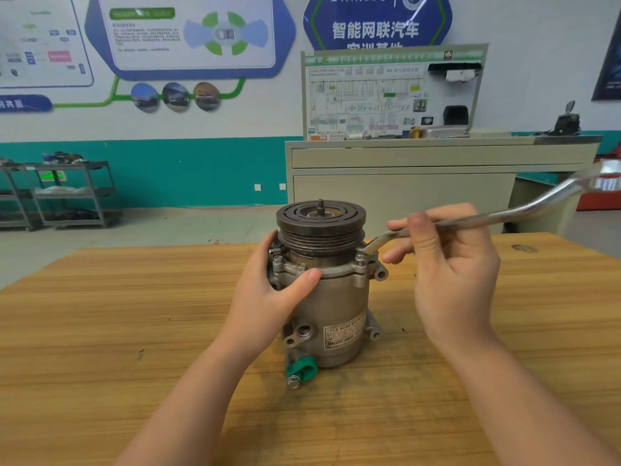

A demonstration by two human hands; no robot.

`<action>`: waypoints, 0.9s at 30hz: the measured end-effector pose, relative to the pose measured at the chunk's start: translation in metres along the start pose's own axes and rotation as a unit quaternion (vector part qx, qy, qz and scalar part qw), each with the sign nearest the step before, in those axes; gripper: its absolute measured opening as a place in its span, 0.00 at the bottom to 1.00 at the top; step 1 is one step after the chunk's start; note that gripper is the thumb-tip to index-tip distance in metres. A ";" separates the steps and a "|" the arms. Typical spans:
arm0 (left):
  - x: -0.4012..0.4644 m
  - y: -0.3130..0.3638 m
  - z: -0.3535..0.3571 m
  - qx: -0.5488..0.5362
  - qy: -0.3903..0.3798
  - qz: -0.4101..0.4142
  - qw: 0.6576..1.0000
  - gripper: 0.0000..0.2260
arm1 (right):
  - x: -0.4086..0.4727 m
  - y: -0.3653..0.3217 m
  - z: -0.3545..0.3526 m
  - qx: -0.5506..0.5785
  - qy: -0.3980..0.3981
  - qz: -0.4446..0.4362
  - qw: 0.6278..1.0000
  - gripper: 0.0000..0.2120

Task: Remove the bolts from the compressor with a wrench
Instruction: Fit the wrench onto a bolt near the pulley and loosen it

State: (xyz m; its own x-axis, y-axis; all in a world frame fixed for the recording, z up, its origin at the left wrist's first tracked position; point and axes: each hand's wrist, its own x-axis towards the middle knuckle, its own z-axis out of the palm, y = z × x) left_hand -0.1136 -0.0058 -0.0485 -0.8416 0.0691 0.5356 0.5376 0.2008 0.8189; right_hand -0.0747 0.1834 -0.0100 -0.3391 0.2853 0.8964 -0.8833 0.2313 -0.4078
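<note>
While the compressor (pixel 324 290) stands upright on its end in the middle of the wooden desk (pixel 100 314), pulley face up, the left hand (pixel 268 290) wraps around its upper body, thumb pressed along the flange rim and fingers curled behind, bracing it. Over on the other side, the right hand (pixel 447 264) pinches the shank of the wrench (pixel 487 216) between thumb and fingers, a light hold rather than a full fist. The ring end of that wrench sits down on the bolt (pixel 361 258) at the right of the flange, with the long offset handle running up and away to the right. A second bolt (pixel 278 262) shows on the left of the flange, just by the left thumb's base, head in place.

Only the one head view here, so the far side of the flange stays hidden. Judging by the cast metal body, this is a heavy, rigid lump that won't flex, though on its narrow base it could twist or tip under wrench torque, so that bracing hand matters. The steel wrench looks smooth and possibly slippery; gripping further out along the handle should give more leverage.
</note>
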 end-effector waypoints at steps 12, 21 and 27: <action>0.000 0.001 0.001 -0.009 -0.004 0.006 1.000 0.30 | -0.019 -0.001 0.013 -0.023 -0.070 -0.100 0.992 0.08; 0.001 -0.002 0.001 -0.006 -0.005 0.011 1.000 0.37 | -0.005 0.007 0.006 0.176 0.133 0.212 0.952 0.06; 0.001 -0.003 0.000 0.000 -0.006 0.013 1.000 0.39 | 0.012 0.027 -0.002 0.271 0.086 0.361 0.888 0.08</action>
State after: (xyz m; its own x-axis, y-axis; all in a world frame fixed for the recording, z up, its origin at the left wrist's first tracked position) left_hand -0.1161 -0.0060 -0.0501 -0.8278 0.0859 0.5545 0.5596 0.1986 0.8046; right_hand -0.1015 0.1948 -0.0108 -0.8674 0.3261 0.3758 -0.4973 -0.5392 -0.6797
